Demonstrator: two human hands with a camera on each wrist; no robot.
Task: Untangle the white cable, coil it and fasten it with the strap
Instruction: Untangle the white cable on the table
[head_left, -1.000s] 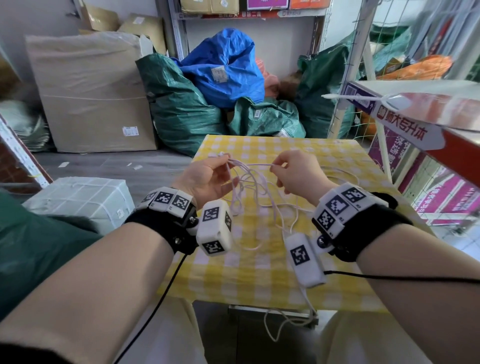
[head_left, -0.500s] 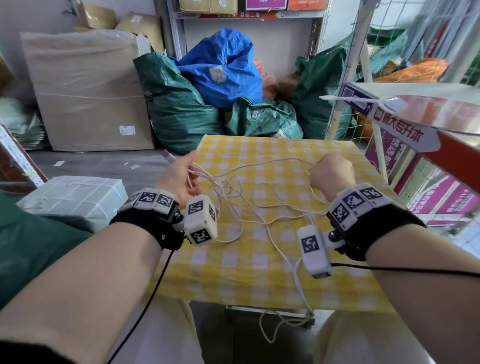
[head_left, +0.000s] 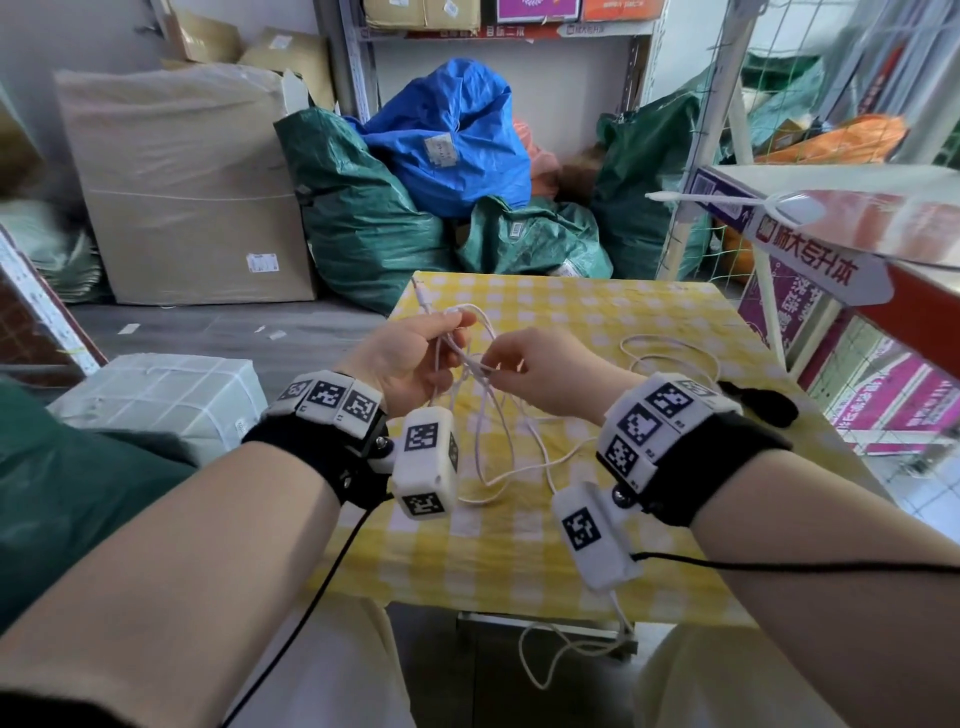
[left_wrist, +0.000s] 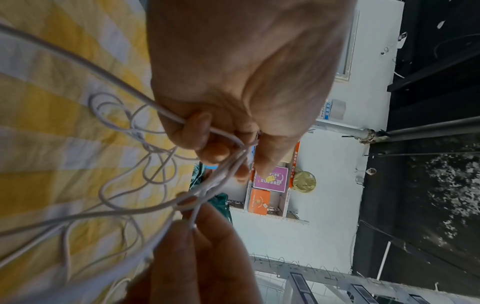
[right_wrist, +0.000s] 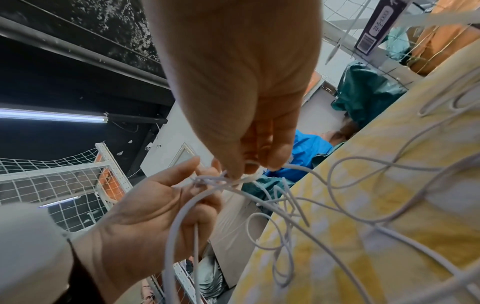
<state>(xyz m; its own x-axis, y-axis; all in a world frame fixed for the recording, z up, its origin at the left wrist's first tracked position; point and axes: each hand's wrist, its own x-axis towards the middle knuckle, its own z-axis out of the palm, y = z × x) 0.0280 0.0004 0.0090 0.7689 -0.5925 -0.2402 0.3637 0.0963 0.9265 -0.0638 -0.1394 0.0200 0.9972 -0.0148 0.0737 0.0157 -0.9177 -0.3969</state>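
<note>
The white cable (head_left: 500, 451) lies in loose tangled loops on the yellow checked table (head_left: 519, 551); one part hangs over the front edge. My left hand (head_left: 453, 335) holds several strands a little above the table, and a plug end (head_left: 422, 297) sticks out past its fingers. Close beside it, my right hand (head_left: 493, 370) pinches a strand at the same bunch. In the left wrist view the left fingers (left_wrist: 205, 133) curl round the cable (left_wrist: 124, 209). The right wrist view has the right fingertips (right_wrist: 275, 164) pinching the cable (right_wrist: 337, 162). A black strap (head_left: 768, 406) lies on the table at right.
Green sacks (head_left: 363, 208) and a blue sack (head_left: 452, 135) are piled behind the table, beside a large cardboard box (head_left: 182, 192). A shelf with a red and purple box (head_left: 810, 249) juts in at right. A wrapped parcel (head_left: 161, 395) sits on the floor at left.
Half a second ago my hands were spread apart with the cable stretched between them. They have come back together over the table's middle, and the loops hang slack again.
</note>
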